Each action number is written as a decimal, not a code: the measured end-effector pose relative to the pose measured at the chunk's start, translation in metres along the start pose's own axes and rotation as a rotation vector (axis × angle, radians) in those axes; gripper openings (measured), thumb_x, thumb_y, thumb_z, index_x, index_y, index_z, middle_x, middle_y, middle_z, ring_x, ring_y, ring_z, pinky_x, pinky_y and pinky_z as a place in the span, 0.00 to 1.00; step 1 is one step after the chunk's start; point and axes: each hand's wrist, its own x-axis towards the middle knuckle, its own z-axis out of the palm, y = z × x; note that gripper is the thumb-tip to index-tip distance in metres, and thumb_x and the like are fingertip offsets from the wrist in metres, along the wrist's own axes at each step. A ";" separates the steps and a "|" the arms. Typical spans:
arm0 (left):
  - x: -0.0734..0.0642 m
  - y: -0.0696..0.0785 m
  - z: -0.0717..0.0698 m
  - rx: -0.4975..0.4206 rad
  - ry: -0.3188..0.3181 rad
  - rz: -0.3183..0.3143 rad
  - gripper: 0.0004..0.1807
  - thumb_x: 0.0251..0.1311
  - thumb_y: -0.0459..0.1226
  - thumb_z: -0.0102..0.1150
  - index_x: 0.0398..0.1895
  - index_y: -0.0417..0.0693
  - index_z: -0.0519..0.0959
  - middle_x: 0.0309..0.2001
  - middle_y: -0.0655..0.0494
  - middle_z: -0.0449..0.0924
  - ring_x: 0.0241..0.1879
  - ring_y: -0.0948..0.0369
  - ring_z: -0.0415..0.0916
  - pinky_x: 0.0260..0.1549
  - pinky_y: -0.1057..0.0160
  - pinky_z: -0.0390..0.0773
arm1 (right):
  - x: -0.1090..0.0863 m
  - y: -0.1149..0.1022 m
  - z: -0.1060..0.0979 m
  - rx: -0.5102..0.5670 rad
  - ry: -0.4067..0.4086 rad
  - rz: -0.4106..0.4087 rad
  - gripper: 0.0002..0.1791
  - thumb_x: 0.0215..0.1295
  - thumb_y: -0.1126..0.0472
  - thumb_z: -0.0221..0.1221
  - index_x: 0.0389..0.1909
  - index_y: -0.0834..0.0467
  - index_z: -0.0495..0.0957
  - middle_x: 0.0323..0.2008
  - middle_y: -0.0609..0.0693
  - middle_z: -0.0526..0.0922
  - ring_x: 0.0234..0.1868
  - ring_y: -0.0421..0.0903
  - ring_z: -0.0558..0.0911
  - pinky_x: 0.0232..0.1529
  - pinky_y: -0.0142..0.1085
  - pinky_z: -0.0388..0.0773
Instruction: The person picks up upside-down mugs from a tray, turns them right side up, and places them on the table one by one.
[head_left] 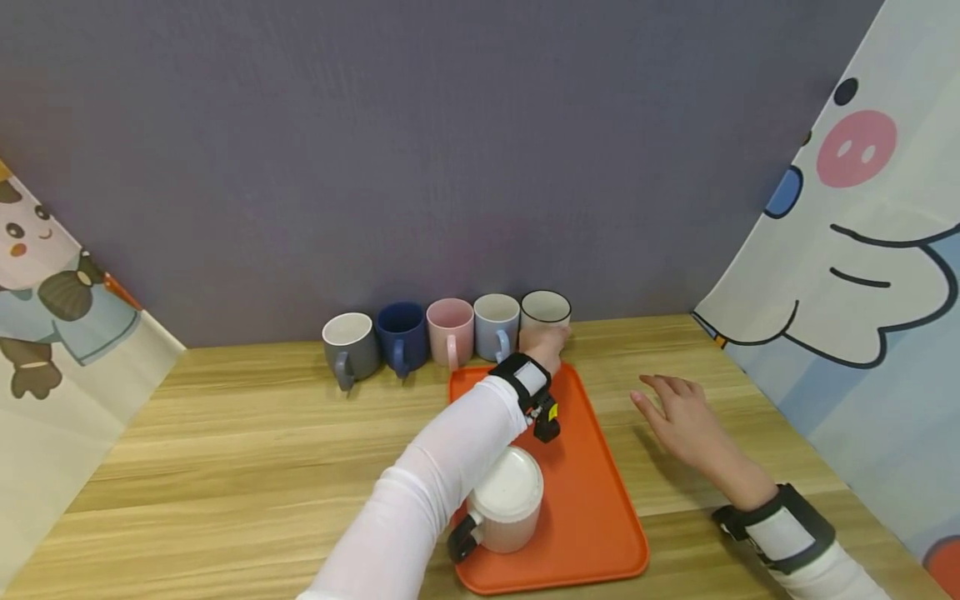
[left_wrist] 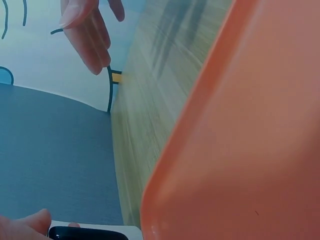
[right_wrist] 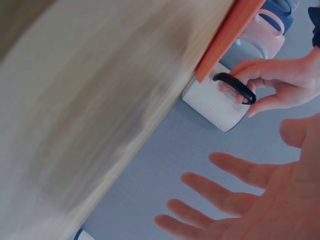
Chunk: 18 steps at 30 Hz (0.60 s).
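My left hand grips the black handle of a ribbed white mug with a dark rim. This mug stands upright at the right end of a row, by the far edge of an orange tray. In the right wrist view the fingers of the left hand curl round the handle. My right hand hovers over the table right of the tray, fingers extended and holding nothing. On the tray a similar white mug sits upside down, its black handle toward the left, partly behind my left sleeve.
Left of the gripped mug stand a light blue mug, a pink mug, a navy mug and a grey mug. A grey wall rises behind them. Printed cloths flank the wooden table.
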 end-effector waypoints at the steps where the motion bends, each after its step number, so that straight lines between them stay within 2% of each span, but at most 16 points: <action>1: 0.000 0.000 0.000 -0.001 -0.002 0.008 0.21 0.42 0.28 0.71 0.44 0.35 0.80 0.48 0.47 0.81 0.43 0.57 0.74 0.48 0.62 0.74 | 0.000 0.000 0.000 -0.001 -0.002 0.001 0.31 0.74 0.46 0.42 0.59 0.71 0.68 0.57 0.75 0.68 0.58 0.75 0.62 0.58 0.66 0.56; 4: 0.001 -0.001 0.001 -0.040 -0.020 0.038 0.27 0.42 0.27 0.71 0.51 0.35 0.77 0.52 0.45 0.79 0.50 0.54 0.75 0.52 0.61 0.74 | 0.000 0.000 0.000 -0.001 -0.002 -0.003 0.31 0.74 0.46 0.41 0.59 0.71 0.68 0.57 0.75 0.68 0.58 0.75 0.63 0.58 0.66 0.56; 8: 0.002 -0.002 0.001 -0.131 -0.062 0.069 0.32 0.42 0.22 0.68 0.56 0.34 0.72 0.55 0.43 0.76 0.53 0.53 0.73 0.54 0.60 0.73 | 0.001 -0.001 0.001 0.005 0.002 -0.003 0.31 0.74 0.46 0.41 0.59 0.71 0.68 0.57 0.75 0.68 0.59 0.75 0.63 0.58 0.65 0.56; 11: 0.001 -0.001 -0.001 -0.139 -0.075 0.057 0.32 0.42 0.22 0.67 0.56 0.34 0.72 0.56 0.44 0.75 0.52 0.56 0.71 0.51 0.63 0.72 | 0.001 -0.001 0.001 0.007 0.002 -0.002 0.31 0.74 0.46 0.42 0.60 0.71 0.68 0.57 0.75 0.68 0.59 0.74 0.63 0.57 0.66 0.57; 14: -0.005 0.006 -0.004 -0.101 -0.092 0.022 0.29 0.44 0.24 0.64 0.55 0.33 0.72 0.55 0.47 0.76 0.47 0.57 0.70 0.46 0.65 0.70 | 0.002 -0.002 0.001 0.006 0.005 -0.009 0.30 0.74 0.47 0.42 0.59 0.71 0.68 0.57 0.75 0.69 0.58 0.74 0.63 0.57 0.65 0.56; 16: -0.011 0.014 -0.007 -0.080 -0.132 -0.007 0.28 0.48 0.26 0.63 0.56 0.33 0.72 0.56 0.47 0.75 0.49 0.57 0.70 0.47 0.65 0.69 | 0.003 -0.002 0.001 0.006 0.008 -0.014 0.30 0.74 0.48 0.42 0.59 0.71 0.68 0.56 0.76 0.69 0.58 0.74 0.64 0.57 0.65 0.56; 18: -0.018 0.024 -0.010 -0.072 -0.194 -0.049 0.28 0.53 0.29 0.61 0.59 0.34 0.70 0.61 0.48 0.71 0.55 0.56 0.69 0.53 0.63 0.69 | 0.004 -0.002 0.001 0.007 0.005 -0.015 0.30 0.75 0.48 0.42 0.59 0.71 0.68 0.56 0.75 0.69 0.58 0.74 0.64 0.58 0.65 0.56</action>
